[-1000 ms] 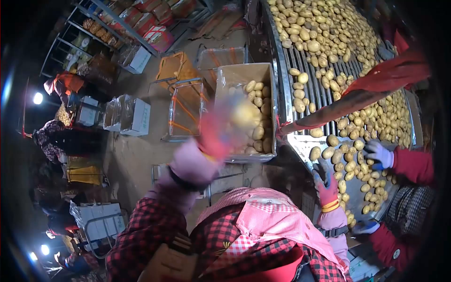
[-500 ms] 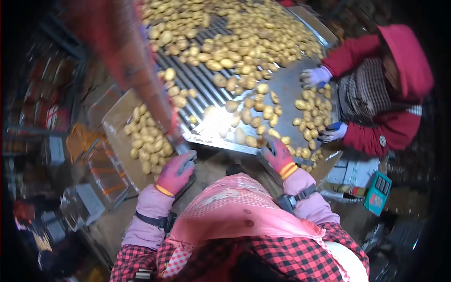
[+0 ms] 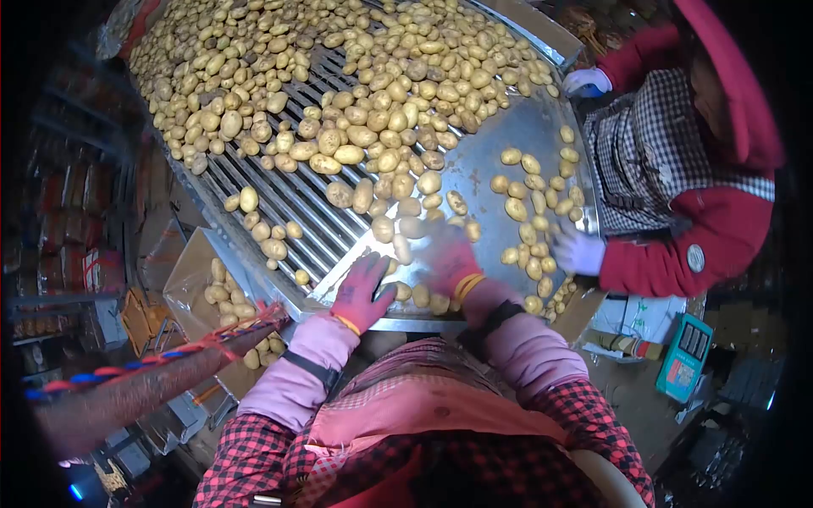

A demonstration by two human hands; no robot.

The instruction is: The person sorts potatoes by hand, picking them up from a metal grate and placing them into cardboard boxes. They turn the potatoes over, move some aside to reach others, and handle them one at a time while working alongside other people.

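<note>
My left hand [image 3: 362, 292], in a pink and grey glove, rests over the front corner of a metal sorting table [image 3: 478, 148]. Its fingers are stretched out and the thumb is apart, close to a few potatoes [image 3: 383, 229]. My right hand [image 3: 451, 261], gloved in pink with a yellow cuff, is among potatoes on the smooth metal sheet. Motion smears its fingers, so whether it grips a potato cannot be made out. Beyond both hands, a large heap of potatoes [image 3: 373, 118] covers much of the slatted bars [image 3: 309, 199].
A co-worker [image 3: 639, 152] stands at the right edge, one gloved hand [image 3: 580, 250] beside loose potatoes. At left, a cardboard box [image 3: 188, 264] holds potatoes below a rope-wrapped pole [image 3: 161, 381]. Another box [image 3: 579, 315] and a green device [image 3: 684, 357] are at lower right.
Both my hands have moved from the table's front edge onto the metal surface. My view has shifted, and the pole now appears at lower left. The co-worker's hands have moved apart.
</note>
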